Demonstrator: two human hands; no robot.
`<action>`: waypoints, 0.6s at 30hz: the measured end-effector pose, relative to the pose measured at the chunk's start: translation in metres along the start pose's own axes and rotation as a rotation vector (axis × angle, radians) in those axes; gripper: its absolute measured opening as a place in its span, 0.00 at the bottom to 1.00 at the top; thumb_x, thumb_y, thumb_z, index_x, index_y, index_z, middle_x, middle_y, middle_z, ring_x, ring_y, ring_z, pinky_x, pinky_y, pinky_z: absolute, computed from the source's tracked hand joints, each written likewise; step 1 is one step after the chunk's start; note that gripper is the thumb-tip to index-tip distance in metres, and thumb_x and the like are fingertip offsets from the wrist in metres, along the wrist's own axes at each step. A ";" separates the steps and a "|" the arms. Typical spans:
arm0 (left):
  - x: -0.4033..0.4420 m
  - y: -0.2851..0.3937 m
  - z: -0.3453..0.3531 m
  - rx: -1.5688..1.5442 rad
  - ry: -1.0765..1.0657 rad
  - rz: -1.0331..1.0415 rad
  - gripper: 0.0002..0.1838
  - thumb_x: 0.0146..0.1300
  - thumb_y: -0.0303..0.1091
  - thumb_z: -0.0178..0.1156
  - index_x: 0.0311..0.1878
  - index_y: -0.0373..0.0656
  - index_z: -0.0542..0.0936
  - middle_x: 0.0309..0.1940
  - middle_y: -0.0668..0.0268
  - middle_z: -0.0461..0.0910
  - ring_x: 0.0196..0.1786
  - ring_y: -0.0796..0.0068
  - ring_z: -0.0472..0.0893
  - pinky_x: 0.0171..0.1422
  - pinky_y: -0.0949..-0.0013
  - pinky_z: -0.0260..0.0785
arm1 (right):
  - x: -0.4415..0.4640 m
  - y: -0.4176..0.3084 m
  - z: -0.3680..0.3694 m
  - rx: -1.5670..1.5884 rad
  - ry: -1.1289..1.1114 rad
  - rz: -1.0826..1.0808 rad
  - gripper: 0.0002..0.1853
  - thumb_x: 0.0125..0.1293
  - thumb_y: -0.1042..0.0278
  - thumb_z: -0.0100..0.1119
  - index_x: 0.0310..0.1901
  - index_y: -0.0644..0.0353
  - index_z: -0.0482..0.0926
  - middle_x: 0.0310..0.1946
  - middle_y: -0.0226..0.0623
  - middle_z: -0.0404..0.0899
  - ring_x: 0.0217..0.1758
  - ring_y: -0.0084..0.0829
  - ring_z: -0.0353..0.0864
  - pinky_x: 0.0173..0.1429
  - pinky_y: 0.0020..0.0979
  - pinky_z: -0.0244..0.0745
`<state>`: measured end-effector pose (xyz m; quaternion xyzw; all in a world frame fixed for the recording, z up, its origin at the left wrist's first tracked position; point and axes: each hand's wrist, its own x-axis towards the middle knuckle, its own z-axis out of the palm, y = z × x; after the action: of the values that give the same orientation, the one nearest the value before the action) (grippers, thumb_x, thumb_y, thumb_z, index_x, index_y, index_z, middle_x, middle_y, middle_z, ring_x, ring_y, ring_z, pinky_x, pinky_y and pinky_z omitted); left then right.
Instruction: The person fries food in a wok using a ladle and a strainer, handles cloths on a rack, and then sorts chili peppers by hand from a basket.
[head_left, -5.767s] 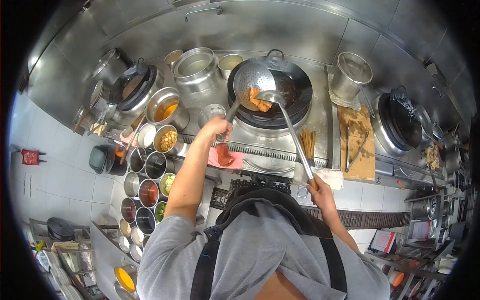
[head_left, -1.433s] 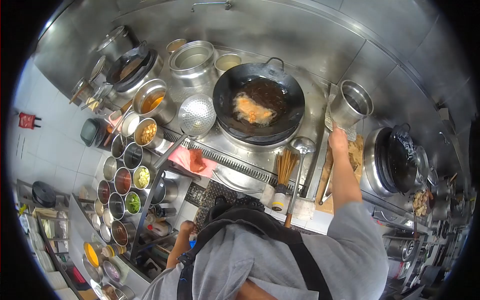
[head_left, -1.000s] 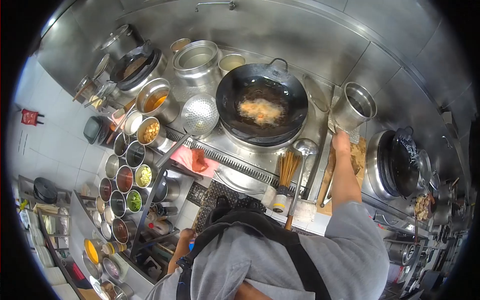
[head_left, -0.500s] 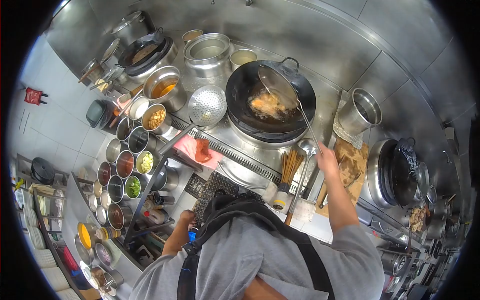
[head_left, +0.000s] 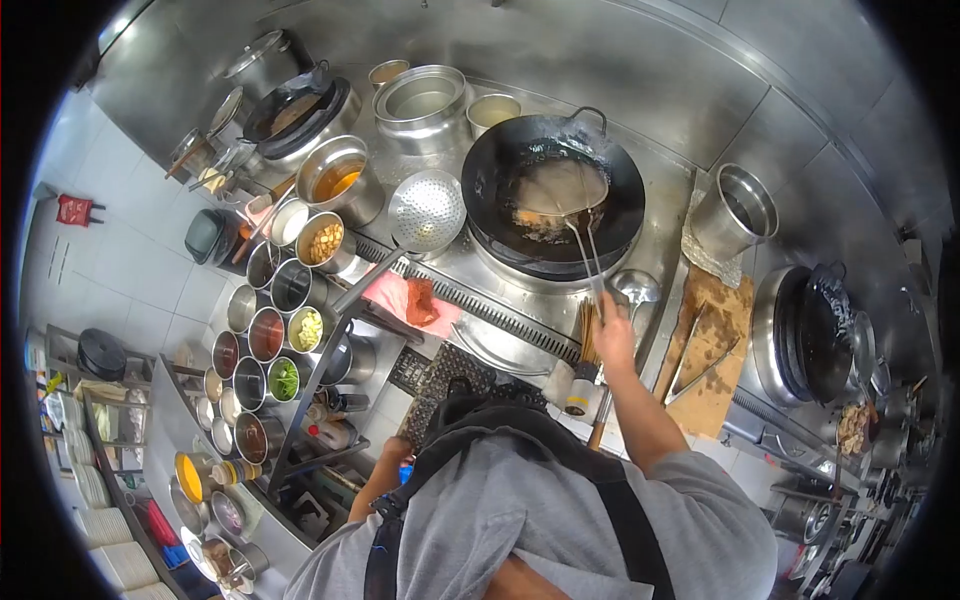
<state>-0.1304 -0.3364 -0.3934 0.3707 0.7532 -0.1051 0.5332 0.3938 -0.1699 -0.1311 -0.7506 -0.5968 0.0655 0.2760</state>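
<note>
My right hand point(head_left: 613, 332) is closed around the long handle of a wire-mesh strainer point(head_left: 562, 187). The strainer's round head lies low inside a black wok point(head_left: 485, 200), over the bubbling oil. Orange-brown frying food point(head_left: 535, 218) peeks out at the mesh's near-left edge; the mesh covers the rest. Under my right forearm, a ladle point(head_left: 636, 287) and a bamboo wok brush point(head_left: 587, 330) sit beside the burner. Low at my left side, my left hand point(head_left: 399, 449) looks curled, its fingers mostly hidden. Something blue point(head_left: 405, 472) shows just below it.
Left of the wok rests a perforated skimmer point(head_left: 427, 212). A pot of orange liquid point(head_left: 338, 180) and several ingredient tins point(head_left: 266, 333) stand further left. To the right are a steel pot point(head_left: 737, 205), tongs point(head_left: 700, 370) on stained cardboard point(head_left: 722, 325), and a second wok point(head_left: 815, 340).
The strainer has gone from tilted above the wok's right side to lying down in it, covering most of the food. My right hand has moved left and slightly down. The view has shifted slightly.
</note>
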 end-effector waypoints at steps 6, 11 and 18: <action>0.024 -0.041 -0.004 0.721 0.109 0.138 0.16 0.55 0.41 0.52 0.36 0.43 0.85 0.35 0.56 0.85 0.35 0.60 0.85 0.42 0.60 0.76 | -0.064 0.033 -0.018 0.294 0.238 0.081 0.16 0.63 0.64 0.58 0.51 0.60 0.78 0.45 0.53 0.77 0.48 0.56 0.77 0.53 0.47 0.72; 0.052 -0.009 -0.044 0.790 -0.150 0.186 0.14 0.55 0.40 0.53 0.27 0.45 0.85 0.25 0.63 0.84 0.28 0.67 0.85 0.36 0.61 0.77 | -0.171 0.086 -0.044 0.105 -0.241 0.490 0.13 0.66 0.62 0.53 0.40 0.63 0.82 0.33 0.55 0.80 0.42 0.54 0.79 0.46 0.44 0.73; 0.020 0.146 -0.075 0.785 0.016 0.467 0.13 0.57 0.38 0.52 0.31 0.40 0.81 0.28 0.54 0.82 0.29 0.58 0.83 0.37 0.53 0.75 | -0.159 -0.017 -0.073 0.455 -0.289 0.640 0.13 0.66 0.63 0.56 0.38 0.65 0.82 0.27 0.48 0.81 0.29 0.43 0.82 0.37 0.37 0.74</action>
<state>-0.0902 -0.1833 -0.3453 0.7056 0.5564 -0.2567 0.3560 0.3659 -0.3408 -0.0982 -0.8012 -0.3362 0.3828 0.3139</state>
